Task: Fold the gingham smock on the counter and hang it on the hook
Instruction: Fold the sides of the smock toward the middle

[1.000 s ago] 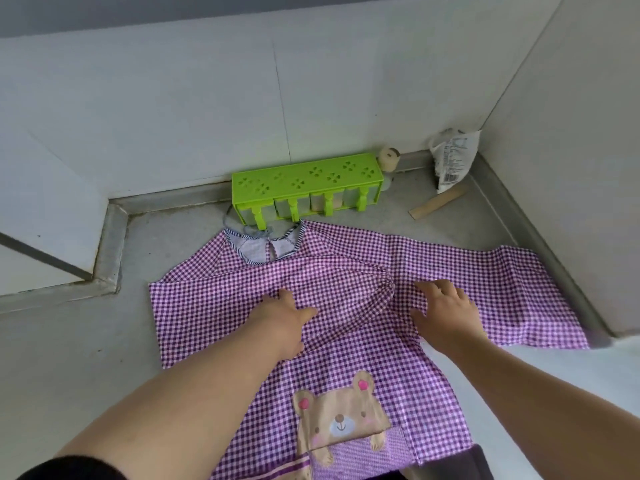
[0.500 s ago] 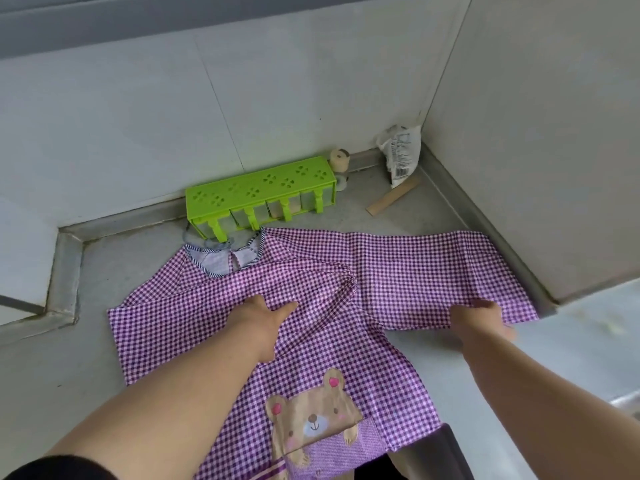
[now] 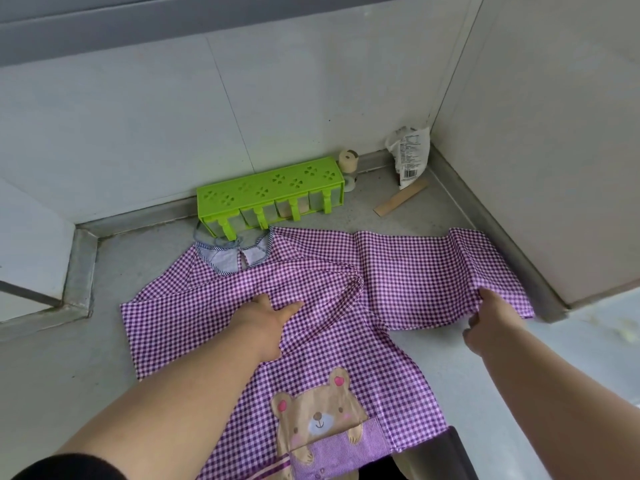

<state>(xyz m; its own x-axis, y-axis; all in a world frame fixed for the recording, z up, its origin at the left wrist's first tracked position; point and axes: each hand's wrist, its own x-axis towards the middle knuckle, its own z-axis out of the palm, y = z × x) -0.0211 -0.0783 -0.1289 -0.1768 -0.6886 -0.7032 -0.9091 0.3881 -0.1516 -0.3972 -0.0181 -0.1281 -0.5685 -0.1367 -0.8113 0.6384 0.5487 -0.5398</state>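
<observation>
A purple-and-white gingham smock point(image 3: 322, 348) lies spread flat on the grey counter point(image 3: 69, 393), collar toward the wall, a brown bear patch at its near hem. My left hand point(image 3: 268, 315) presses flat on the chest of the smock, fingers straight. My right hand point(image 3: 491, 320) pinches the near edge of the right sleeve close to the cuff, and the cloth bunches up slightly there. The left sleeve lies flat to the left. No hook for hanging is visible.
A green plastic rack point(image 3: 270, 195) with pegs along its front stands against the back wall, touching the collar. A small cream jar point(image 3: 348, 162), a white printed bag point(image 3: 410, 155) and a wooden stick point(image 3: 400, 201) sit in the right corner. Tiled walls close the back and right.
My right hand slid from the smock's body out along the right sleeve and took hold of its edge near the cuff. My left hand stayed pressed on the chest.
</observation>
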